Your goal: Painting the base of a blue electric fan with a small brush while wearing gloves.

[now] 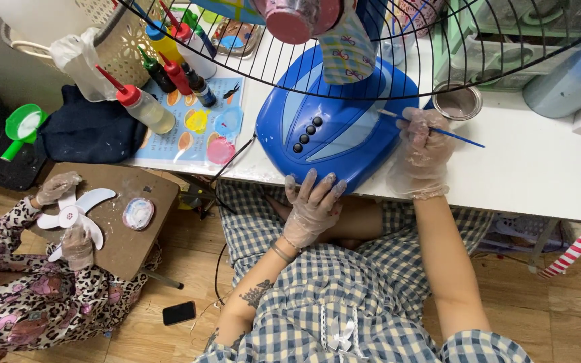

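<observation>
Gloved right hand (425,144) pinches a thin paintbrush (438,130) over the blue fan base (334,128); left hand (312,208), fingers spread, steadies its front edge.

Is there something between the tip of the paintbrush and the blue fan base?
Nothing visible is. The right hand holds the thin paintbrush, and its tip lies on the blue fan base. The wire fan guard passes nearer the camera, over both.

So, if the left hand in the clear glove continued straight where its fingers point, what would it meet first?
The left hand already rests its fingertips on the front edge of the blue plastic fan base. Going straight on, it would probably slide toward the row of dark round buttons, though depth is unclear.
</observation>
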